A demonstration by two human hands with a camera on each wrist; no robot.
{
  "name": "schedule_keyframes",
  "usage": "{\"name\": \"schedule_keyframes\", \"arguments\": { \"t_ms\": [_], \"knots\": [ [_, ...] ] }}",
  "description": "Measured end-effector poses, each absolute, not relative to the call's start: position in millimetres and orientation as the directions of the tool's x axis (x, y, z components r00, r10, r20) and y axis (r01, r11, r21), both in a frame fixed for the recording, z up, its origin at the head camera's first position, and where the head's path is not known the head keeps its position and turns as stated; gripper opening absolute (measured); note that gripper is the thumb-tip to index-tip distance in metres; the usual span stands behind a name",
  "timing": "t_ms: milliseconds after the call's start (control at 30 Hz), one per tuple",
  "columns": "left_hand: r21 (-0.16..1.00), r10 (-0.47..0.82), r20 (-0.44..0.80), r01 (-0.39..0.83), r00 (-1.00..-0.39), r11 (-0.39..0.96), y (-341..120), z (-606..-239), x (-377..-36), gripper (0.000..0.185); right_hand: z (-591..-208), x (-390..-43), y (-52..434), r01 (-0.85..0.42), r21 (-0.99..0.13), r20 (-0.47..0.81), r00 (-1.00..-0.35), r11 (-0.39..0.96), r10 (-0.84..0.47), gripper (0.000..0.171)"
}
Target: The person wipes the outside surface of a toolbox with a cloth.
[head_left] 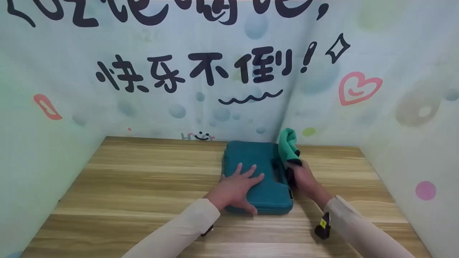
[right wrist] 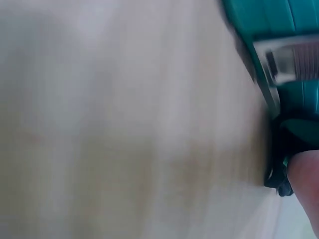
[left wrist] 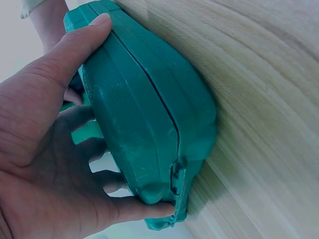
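A teal plastic case point(head_left: 251, 152) lies shut on the wooden table point(head_left: 143, 179), near the back wall. My left hand point(head_left: 236, 186) rests flat on its lid with the fingers spread. In the left wrist view the thumb point(left wrist: 75, 45) lies along the edge of the case point(left wrist: 149, 109), whose latch point(left wrist: 177, 181) is closed. My right hand point(head_left: 301, 177) is at the case's right side and grips a green cloth point(head_left: 288, 145) that sticks up above it. The right wrist view is blurred; it shows a corner of the case point(right wrist: 269, 15) and one fingertip point(right wrist: 304, 172).
Printed backdrop walls point(head_left: 215, 71) close off the table at the back, left and right. A black wrist-camera mount point(head_left: 322, 225) sits on the right sleeve. Bare wood stretches left of the case and along the front.
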State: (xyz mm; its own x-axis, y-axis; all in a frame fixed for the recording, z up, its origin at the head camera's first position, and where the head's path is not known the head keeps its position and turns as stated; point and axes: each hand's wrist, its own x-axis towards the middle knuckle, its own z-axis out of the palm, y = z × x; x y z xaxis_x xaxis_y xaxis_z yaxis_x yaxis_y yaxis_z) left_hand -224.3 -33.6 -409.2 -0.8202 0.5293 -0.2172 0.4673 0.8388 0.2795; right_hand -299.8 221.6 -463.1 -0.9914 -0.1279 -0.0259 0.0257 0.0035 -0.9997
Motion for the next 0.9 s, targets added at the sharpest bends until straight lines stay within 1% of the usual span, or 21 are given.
{"name": "schedule_keyframes", "arguments": {
  "t_ms": [67,233,333,500,667,900],
  "knots": [
    [0.279,0.527,-0.216,0.465,-0.822,0.840,-34.4,-409.0,-224.1,0.104,-463.1,-290.7,220.9,0.032,-0.999,-0.028,-0.989,-0.022,-0.144,0.035],
    [0.272,0.526,-0.203,0.468,-0.826,0.841,-37.2,-409.2,-224.5,0.104,-463.6,-272.6,219.4,0.031,-0.999,-0.029,-0.981,-0.006,-0.192,0.036],
    [0.271,0.527,-0.202,0.470,-0.826,0.840,-38.0,-409.9,-225.5,0.104,-464.0,-262.8,218.9,0.027,-1.000,-0.025,-0.980,-0.009,-0.197,0.037],
    [0.261,0.536,-0.192,0.484,-0.822,0.835,-37.2,-412.4,-226.4,0.104,-462.8,-243.9,219.0,0.044,-0.999,-0.040,-0.989,-0.022,-0.143,0.045],
    [0.247,0.539,-0.185,0.492,-0.822,0.835,-35.9,-413.1,-226.1,0.104,-460.1,-224.6,219.4,0.087,-0.996,-0.089,-0.992,0.032,-0.086,0.044],
    [0.235,0.532,-0.194,0.488,-0.824,0.841,-32.7,-412.4,-223.8,0.105,-461.4,-204.2,215.2,0.102,-0.995,-0.102,-0.993,-0.002,-0.063,0.054]
  ]
}}
